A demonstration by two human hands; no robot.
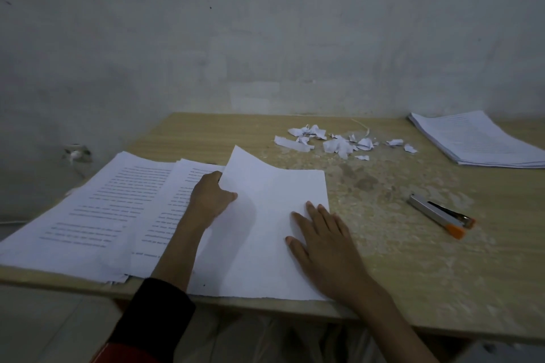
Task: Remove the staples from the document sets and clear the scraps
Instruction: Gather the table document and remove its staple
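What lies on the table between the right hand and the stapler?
Only bare, worn tabletop separates the right hand from the stapler, per the head view.

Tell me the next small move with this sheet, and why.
Probably draw the blank sheet leftward onto the printed pages with the left hand: it grips the sheet's raised left edge, the right hand lies flat on the sheet's right side, and those pages lie just beside it.

No legible text anywhere in frame, printed lines on the spread sheets (pixel 97 206) at lower left too blurred to read, faint print on the paper stack (pixel 477 138) at upper right unreadable
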